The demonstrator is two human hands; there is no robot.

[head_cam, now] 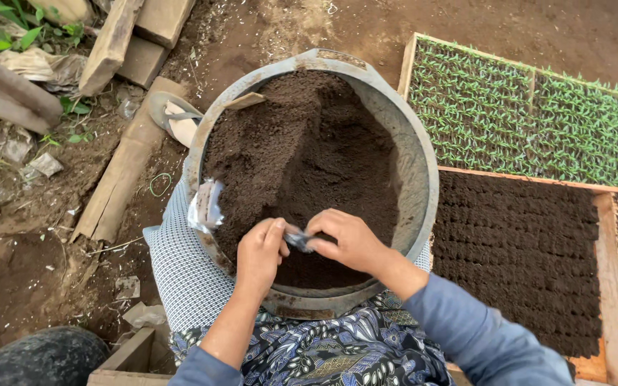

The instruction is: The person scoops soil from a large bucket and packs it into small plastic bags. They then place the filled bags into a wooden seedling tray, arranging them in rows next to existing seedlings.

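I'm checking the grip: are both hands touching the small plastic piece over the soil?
Touching: the head view shows the left hand and right hand pinching the small plastic piece.

A small clear plastic bag (298, 240) was between the two hands, just over the dark soil (309, 164) at the near side of the basin. It looked crumpled and thin, with a grey shine, and only a short part of it showed between the fingers. The soil was dark brown, fine and loose. It filled a big round grey basin (423, 171) and was heaped higher at the far left side, with a slope down to the right.
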